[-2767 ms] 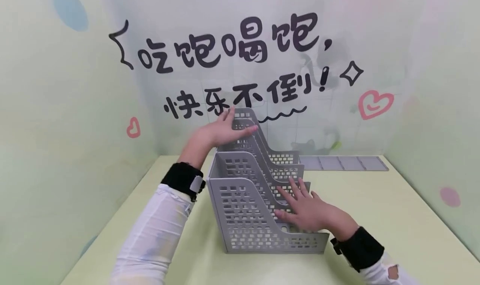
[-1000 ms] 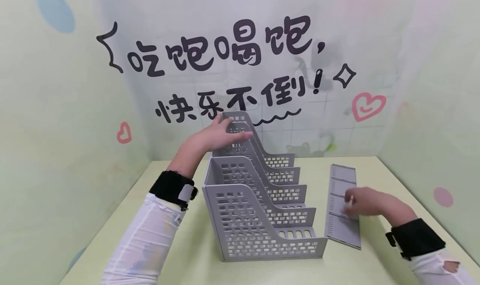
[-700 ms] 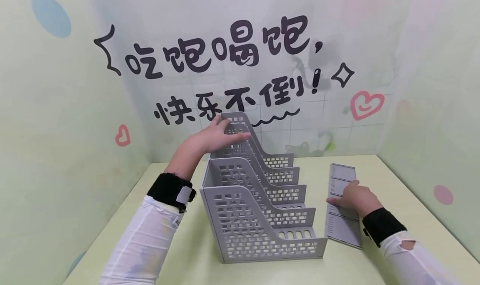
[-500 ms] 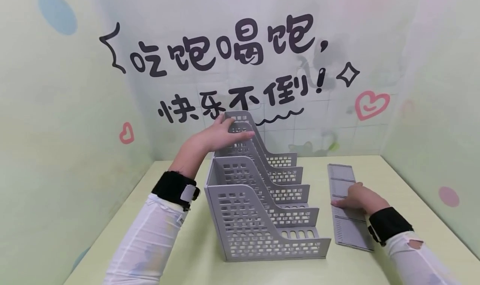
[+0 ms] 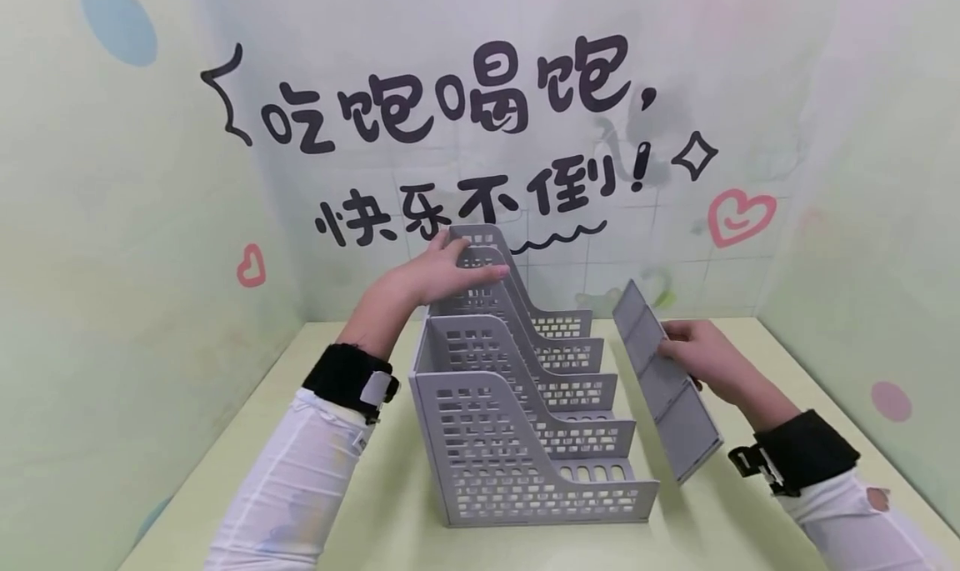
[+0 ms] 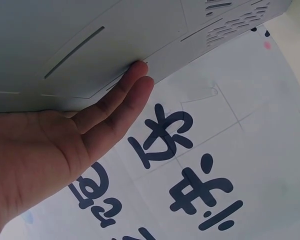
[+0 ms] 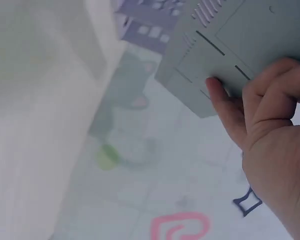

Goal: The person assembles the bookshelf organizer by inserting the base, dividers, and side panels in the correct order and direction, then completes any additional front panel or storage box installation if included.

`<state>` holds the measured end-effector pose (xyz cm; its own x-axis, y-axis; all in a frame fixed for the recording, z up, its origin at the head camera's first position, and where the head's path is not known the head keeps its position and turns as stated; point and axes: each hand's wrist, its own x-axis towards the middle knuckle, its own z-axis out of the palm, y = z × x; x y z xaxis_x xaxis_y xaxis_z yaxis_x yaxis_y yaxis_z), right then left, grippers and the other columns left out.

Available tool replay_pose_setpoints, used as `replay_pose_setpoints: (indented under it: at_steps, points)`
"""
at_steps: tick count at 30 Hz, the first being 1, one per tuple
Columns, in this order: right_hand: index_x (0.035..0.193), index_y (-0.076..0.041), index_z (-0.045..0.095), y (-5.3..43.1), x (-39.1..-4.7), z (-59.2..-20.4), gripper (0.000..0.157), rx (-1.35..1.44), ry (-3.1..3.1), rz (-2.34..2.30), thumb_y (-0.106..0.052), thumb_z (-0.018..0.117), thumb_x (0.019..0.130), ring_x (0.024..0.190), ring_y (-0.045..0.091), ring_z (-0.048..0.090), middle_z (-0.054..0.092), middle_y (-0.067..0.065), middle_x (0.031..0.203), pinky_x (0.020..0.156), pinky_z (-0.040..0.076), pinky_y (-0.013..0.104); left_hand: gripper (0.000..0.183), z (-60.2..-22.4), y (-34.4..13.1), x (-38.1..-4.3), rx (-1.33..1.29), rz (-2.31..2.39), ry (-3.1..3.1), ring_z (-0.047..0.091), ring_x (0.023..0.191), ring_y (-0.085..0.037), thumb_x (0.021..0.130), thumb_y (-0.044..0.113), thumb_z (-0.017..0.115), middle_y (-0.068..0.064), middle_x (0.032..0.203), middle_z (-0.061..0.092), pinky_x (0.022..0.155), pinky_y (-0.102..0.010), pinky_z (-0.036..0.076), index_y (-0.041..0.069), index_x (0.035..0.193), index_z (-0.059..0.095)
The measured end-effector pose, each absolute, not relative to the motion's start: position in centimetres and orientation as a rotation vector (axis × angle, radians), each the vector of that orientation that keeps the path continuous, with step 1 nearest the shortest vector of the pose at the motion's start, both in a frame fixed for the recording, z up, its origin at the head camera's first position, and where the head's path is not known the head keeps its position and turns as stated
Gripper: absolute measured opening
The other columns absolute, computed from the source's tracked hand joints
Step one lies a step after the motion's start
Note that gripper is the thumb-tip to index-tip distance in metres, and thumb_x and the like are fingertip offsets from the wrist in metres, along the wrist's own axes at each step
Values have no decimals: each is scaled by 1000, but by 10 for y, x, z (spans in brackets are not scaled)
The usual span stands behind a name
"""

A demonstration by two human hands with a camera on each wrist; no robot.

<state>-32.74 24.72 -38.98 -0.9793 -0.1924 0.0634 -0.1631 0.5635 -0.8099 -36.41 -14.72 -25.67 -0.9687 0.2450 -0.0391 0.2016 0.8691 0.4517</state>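
Observation:
A grey desktop file organizer with perforated, sloping dividers stands upright on the table in the head view. My left hand lies at its tall back, thumb across the divider tops. In the left wrist view, the left fingers lie nearly straight against the organizer's smooth back panel. To the right of the organizer, my right hand pinches a long grey ribbed panel by its right edge, thumb on the near face. The panel is tilted and raised off the table. Fingers touch its slotted face in the right wrist view.
The pale yellow table is enclosed by printed walls. A back wall with black lettering rises close behind the organizer. Between organizer and panel there is a narrow gap.
My right hand left the organizer and took hold of the grey panel, which had turned from lying along the back to lying lengthwise. It is now lifted and tilted. The left hand stays put.

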Motion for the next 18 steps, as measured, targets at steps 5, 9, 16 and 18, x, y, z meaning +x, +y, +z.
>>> replay_pose_setpoints:
  at_steps: [5, 9, 16, 18]
  points:
    - [142, 11, 59, 227, -325, -377, 50, -297, 2784, -1416, -7, 58, 96, 70, 15, 69, 78, 22, 102, 48, 50, 31, 121, -257, -144, -365, 357, 710, 2940, 6, 167, -46, 87, 89, 55, -8, 180, -19, 131, -68, 21, 16, 173, 11]
    - [142, 10, 59, 219, -326, -374, 51, -275, 2806, -1390, -6, 56, 93, 60, 15, 64, 77, 25, 105, 42, 43, 33, 122, -258, -143, -369, 364, 699, 2942, 7, 166, -46, 86, 90, 55, -9, 180, -20, 131, -69, 21, 17, 173, 11]
    - [134, 9, 66, 212, -334, -371, 46, -308, 2815, -1362, -5, 53, 92, 46, 10, 47, 72, 33, 123, 42, 39, 30, 119, -257, -144, -368, 349, 679, 2953, 8, 166, -47, 88, 88, 54, -10, 180, -19, 131, -68, 22, 16, 173, 12]
    - [134, 8, 66, 210, -337, -373, 47, -320, 2794, -1355, -4, 52, 92, 44, 9, 41, 70, 35, 127, 42, 37, 29, 119, -257, -145, -366, 343, 681, 2953, 9, 166, -47, 88, 88, 54, -11, 180, -18, 131, -69, 22, 16, 173, 12]
